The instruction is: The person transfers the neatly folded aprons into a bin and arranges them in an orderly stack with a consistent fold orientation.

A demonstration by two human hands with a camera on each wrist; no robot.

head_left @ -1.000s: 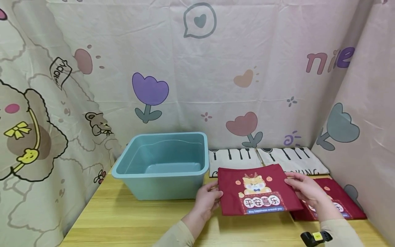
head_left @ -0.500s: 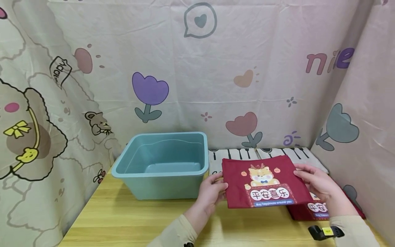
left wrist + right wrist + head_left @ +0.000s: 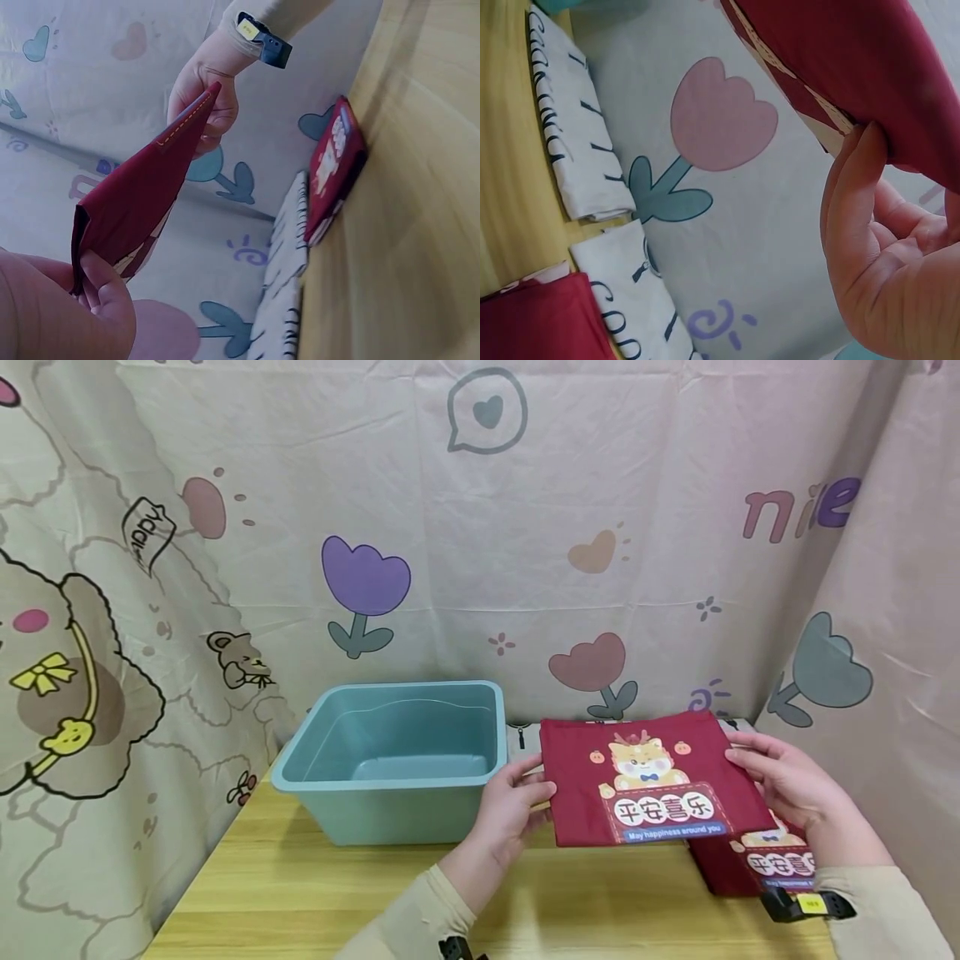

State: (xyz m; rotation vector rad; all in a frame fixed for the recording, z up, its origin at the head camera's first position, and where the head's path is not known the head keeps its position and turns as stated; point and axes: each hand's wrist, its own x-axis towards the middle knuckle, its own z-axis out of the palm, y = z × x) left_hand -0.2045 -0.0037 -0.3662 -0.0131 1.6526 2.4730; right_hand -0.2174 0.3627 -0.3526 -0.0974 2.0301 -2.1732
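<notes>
A folded red cloth [image 3: 577, 802] with a cartoon animal and white lettering is held up off the table, tilted toward me. At its left edge my left hand [image 3: 513, 810] pinches it between thumb and fingers. My right hand [image 3: 795, 785] grips the opposite edge, its fingers partly behind the cloth. In the left wrist view, the raised cloth [image 3: 135, 180] spans both hands and shows stitching along one edge. Below and to the right lies a second folded red cloth [image 3: 712, 868] with the same print, partly covered by the right hand and the raised cloth.
A blue-green plastic tub [image 3: 390, 814] stands left of the hands on the wooden table [image 3: 360, 902]. Two folded white cloths with black utensil prints lie at the back, one nearer [image 3: 637, 292] the red cloth, the other white cloth [image 3: 577, 127] nearer the tub. A patterned curtain [image 3: 450, 568] hangs behind.
Both hands have lifted the red cloth higher and moved it slightly right and away from me. It now covers most of the white cloths in the head view.
</notes>
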